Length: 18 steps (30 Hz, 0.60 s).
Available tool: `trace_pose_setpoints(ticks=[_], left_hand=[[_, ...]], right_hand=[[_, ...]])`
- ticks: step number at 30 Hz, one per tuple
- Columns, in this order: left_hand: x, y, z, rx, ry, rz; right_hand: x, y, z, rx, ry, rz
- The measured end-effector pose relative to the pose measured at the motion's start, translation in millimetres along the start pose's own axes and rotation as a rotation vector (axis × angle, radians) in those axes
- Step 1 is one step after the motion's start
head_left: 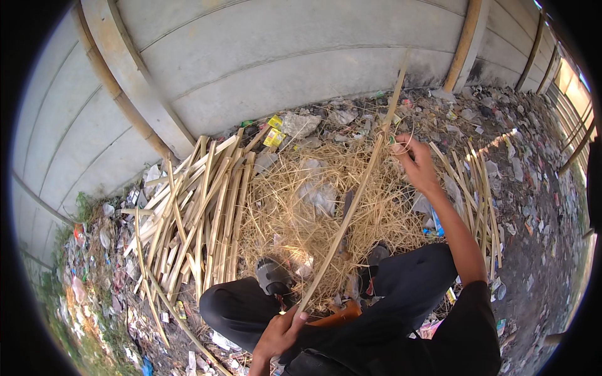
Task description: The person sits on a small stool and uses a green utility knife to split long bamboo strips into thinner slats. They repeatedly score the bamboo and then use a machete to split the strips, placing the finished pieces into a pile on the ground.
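A long split bamboo strip (357,203) slants across the middle, from my lap up toward the wall. My left hand (280,333) is closed round its near end. Close beside the strip's far part is my right hand (415,164), its fingers curled together. A thin pale strand and a bit of green show at those fingertips; what they pinch is too small to name. Below the strip lies a heap of thin bamboo shavings (282,200), between and beyond my feet. A dark narrow object (347,203) is partly hidden behind the strip.
A big pile of split bamboo strips (213,213) lies to the left, a smaller bundle (480,200) to the right. Beyond stands a grey concrete wall (301,69) with posts. Litter covers the ground, with yellow packets (274,136) and a pale rock (301,125) near the wall.
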<state>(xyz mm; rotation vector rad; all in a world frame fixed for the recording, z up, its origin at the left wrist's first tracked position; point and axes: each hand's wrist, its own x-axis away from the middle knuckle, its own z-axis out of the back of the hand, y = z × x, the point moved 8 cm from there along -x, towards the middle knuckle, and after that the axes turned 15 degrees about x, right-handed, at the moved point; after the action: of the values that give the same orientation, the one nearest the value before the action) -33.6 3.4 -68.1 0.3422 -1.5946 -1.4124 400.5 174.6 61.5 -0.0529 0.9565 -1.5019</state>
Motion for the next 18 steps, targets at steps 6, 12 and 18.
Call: trace_pose_setpoints(ticks=[6, 12, 18], left_hand=[[-14.8, 21.5, 0.8, -0.054, -0.062, -0.201], [-59.3, 35.0, -18.0, 0.157, -0.129, -0.26], [-69.0, 68.2, -24.4, 0.113, 0.029, -0.333]], right_hand=[[17.0, -49.1, 17.1, -0.22, 0.034, -0.012], [30.9, -83.5, 26.6, -0.333, 0.055, -0.031], [29.6, -78.6, 50.3, -0.082, 0.158, -0.035]])
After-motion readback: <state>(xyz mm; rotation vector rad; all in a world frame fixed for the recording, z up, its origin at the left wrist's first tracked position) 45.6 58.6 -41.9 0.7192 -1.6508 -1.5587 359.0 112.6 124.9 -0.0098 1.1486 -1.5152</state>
